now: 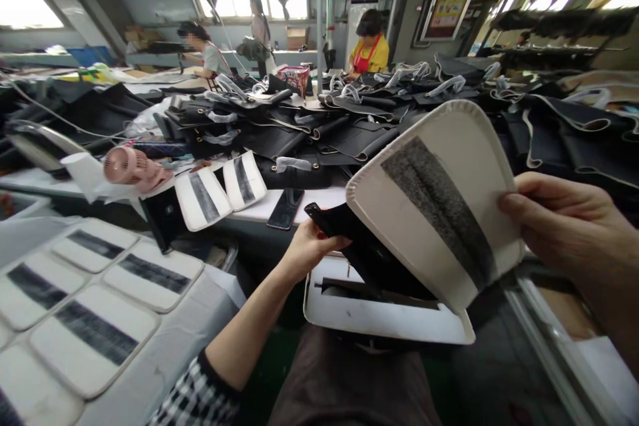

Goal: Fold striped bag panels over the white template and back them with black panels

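My right hand pinches the edge of a cream rounded panel with a dark grey band down its middle, raised and tilted in front of me. My left hand is closed on the upper end of a black sheet-like piece, partly hidden behind the panel. Below both, a white piece with a raised rim lies above my lap, a dark piece partly inside it. Whether the black piece is joined to the cream panel, I cannot tell.
Several similar banded panels lie on a cloth-covered surface at left. On the bench are two more panels, a phone, a pink fan and heaped black bags. People work beyond.
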The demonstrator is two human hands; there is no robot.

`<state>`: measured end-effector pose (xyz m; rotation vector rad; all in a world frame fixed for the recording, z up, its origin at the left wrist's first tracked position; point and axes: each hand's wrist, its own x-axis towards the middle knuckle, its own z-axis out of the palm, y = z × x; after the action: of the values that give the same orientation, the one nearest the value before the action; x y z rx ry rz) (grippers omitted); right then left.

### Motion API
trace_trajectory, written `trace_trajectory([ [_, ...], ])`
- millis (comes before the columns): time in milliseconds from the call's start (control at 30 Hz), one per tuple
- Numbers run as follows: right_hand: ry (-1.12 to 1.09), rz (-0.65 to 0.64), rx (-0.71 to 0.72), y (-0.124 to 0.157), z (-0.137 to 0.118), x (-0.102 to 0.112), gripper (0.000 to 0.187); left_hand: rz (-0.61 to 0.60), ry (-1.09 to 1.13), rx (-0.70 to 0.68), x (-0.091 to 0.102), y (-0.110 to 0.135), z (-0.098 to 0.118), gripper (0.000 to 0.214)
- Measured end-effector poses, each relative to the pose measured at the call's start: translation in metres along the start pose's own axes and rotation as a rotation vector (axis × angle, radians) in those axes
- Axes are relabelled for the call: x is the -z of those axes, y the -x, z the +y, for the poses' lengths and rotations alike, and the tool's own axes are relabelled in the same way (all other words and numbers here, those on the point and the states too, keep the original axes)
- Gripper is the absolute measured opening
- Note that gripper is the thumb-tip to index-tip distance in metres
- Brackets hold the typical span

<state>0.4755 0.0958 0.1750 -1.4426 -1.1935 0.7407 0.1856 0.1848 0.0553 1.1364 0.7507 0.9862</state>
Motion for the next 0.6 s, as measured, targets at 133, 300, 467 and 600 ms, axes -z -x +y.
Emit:
trace_trajectory([
  [133,-0.036,-0.086,-0.028,-0.006,0.027,0.007,0.034,-0.076,-0.056,0.023,0.019,0.005,-0.011,0.044],
  [300,-0.003,-0.213,-0.030,-0.008,0.050,0.006,0.026,-0.080,-0.192,0.064,0.030,0.015,-0.027,0.043],
  [467,0.092,-0.333,-0.026,-0.007,0.055,0.004,0.031,-0.061,-0.383,0.104,0.034,0.025,-0.042,0.031],
  [600,0.327,-0.446,0.079,-0.006,0.058,0.004,0.034,0.005,-0.510,0.029,0.053,0.034,-0.056,0.036],
])
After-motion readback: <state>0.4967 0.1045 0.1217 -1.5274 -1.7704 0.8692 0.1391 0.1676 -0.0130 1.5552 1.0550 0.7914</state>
